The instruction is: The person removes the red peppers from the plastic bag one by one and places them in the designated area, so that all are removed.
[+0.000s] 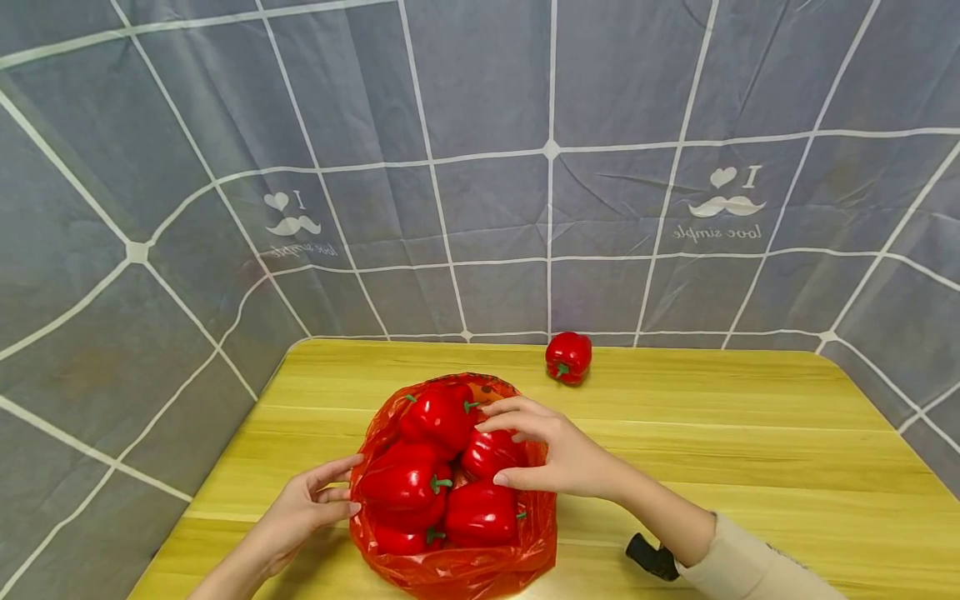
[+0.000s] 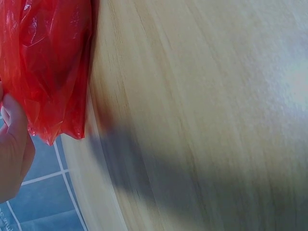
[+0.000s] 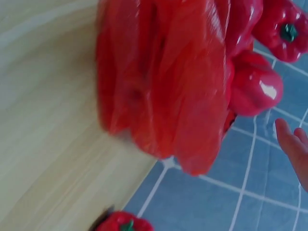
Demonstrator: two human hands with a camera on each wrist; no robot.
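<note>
A red plastic bag (image 1: 525, 562) stands with its mouth turned up, holding several shiny red bell peppers (image 1: 408, 475) with green stems. At the bag's left side my left hand (image 1: 303, 504) pinches the thin plastic between thumb and fingers; the left wrist view shows the thumb against the bag (image 2: 53, 62). My right hand (image 1: 558, 450) hovers over the bag's right side, thumb and fingers spread above a bell pepper (image 1: 491, 452). In the right wrist view a gap separates its fingers from the peppers (image 3: 255, 84). Nothing is in its grasp.
One more red bell pepper (image 1: 568, 358) lies near the back edge of the wooden table (image 1: 750, 425). Below my right wrist a black object (image 1: 651, 557) shows, partly hidden. Grey cloth with white lines (image 1: 495, 92) hangs behind and at the sides.
</note>
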